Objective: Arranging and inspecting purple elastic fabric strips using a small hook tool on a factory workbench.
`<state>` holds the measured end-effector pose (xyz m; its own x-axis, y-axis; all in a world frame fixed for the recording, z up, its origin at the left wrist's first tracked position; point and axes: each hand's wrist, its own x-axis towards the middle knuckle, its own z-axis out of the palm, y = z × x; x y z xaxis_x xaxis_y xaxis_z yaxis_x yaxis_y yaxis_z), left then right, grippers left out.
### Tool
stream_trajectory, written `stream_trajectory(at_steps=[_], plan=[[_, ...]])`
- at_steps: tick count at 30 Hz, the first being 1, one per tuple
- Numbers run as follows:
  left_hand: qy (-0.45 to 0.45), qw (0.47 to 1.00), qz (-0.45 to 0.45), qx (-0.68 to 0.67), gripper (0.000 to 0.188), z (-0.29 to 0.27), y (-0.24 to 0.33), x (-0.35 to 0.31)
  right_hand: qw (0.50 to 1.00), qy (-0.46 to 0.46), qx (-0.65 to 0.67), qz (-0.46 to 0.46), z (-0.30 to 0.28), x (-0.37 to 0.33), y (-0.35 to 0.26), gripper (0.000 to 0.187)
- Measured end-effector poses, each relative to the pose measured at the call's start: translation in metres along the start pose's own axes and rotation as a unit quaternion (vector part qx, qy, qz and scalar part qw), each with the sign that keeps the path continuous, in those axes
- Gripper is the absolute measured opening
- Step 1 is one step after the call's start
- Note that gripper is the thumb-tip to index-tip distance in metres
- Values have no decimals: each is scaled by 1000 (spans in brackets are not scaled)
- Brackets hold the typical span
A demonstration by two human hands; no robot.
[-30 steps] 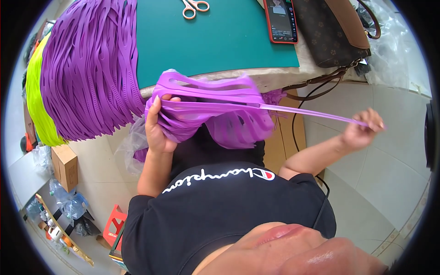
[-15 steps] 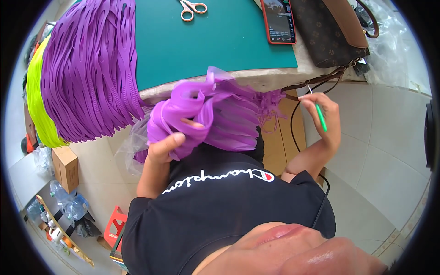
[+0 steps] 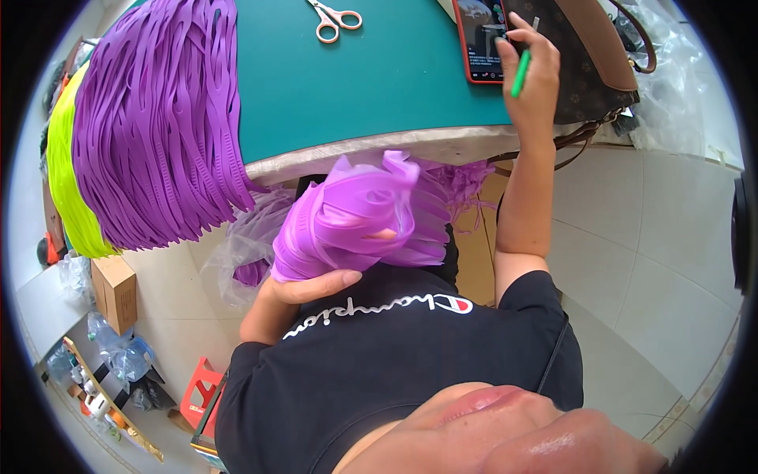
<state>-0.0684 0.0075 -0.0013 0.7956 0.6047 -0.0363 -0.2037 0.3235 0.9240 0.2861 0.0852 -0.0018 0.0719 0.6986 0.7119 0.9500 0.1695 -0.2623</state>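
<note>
My left hand [image 3: 316,288] is wrapped round a bundle of soft purple rubber straps [image 3: 339,213], held in front of my body just below the table's edge. Some of its fingers are hidden in the folds. Small purple scraps [image 3: 466,180] dangle at the bundle's far right end. A slim green-handled tool [image 3: 520,75] with a metal tip is gripped in my right hand [image 3: 540,95]. That hand hovers at the right edge of a red-cased phone [image 3: 482,51], its thumb over the lit screen; whether it touches I cannot tell.
Flat purple straps [image 3: 158,118] overhang the table's left side, over yellow-green ones [image 3: 71,174]. Pink-handled scissors [image 3: 338,24] lie on the green mat [image 3: 371,87]. A brown handbag [image 3: 584,51] stands right of the phone. Below left are a cardboard box [image 3: 114,292] and red stool [image 3: 201,395].
My right hand has moved up and away from me, from beside the table edge to the phone, still with the green tool. My left hand and the strap bundle have shifted slightly right.
</note>
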Motion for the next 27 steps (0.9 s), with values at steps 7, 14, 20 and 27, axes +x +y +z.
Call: stream_trajectory(at_steps=[7,14,20,27], plan=[[43,985,-26,-164,87,0,7,4,826,-157,522,143,-32,-48,-78,31],[192,964,-29,-183,90,13,27,18,672,-310,616,269,-47,-90,-86,41],[257,894,-97,-353,46,-13,-12,15,916,-83,355,165,-31,-77,-83,54],[266,899,-93,-335,43,0,-5,13,792,-163,549,212,-36,-99,-136,22]])
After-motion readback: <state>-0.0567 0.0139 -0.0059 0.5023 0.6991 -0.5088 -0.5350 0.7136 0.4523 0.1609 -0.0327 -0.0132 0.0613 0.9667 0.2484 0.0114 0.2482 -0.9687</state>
